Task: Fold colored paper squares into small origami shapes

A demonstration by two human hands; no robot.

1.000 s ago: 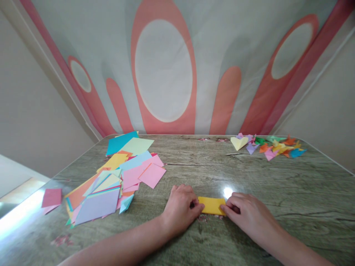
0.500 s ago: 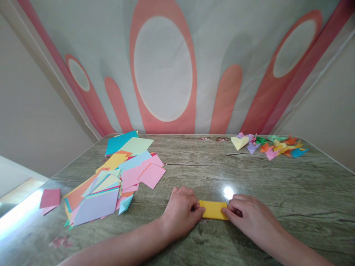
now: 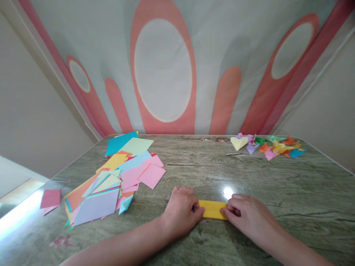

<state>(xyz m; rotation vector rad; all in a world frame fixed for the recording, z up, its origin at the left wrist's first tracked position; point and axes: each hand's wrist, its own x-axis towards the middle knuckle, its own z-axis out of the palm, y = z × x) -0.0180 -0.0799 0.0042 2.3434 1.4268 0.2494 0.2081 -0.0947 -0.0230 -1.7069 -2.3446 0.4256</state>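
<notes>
Tabletop (image 3: 191,170), wood-grain: far edge runs straight along the foot of the pink/grey backdrop (image 3: 216,40), L & R edges slant outward toward the viewer; near edge out of view. Room: a wide stretch of bare grain betw. the hands & the far edge, more to the R of the R arm; narrower strip betw. paper pile (image 3: 97,207) & L hand (image 3: 182,207). Far-R corner taken up by small folded pcs (image 3: 281,148), well apart from both hands.

Counts: 2 hands; 1 yellow paper strip (image 3: 213,210); 1 pale-yellow heart-shaped pc (image 3: 239,143) beside the folded pcs; 1 lt-blue folded pc (image 3: 126,204) at the pile's R side; 2 sheets off to the far L, a red sheet (image 3: 50,198) atop a pink one. Pile sheets & small folded pcs overlap too much for an exact no.

Yellow strip: folded, oblong, plain bright yellow, long sides running L–R, lying approx. flat on tabletop betw. the hands, near side & R of centre. Surface looks smooth; both ends partly hidden by fingers. L hand pinches its L end, thumb on top; R hand (image 3: 246,211) pinches its R end likewise, fingers curled. Light glare (image 3: 228,193) just beyond the R end.
</notes>
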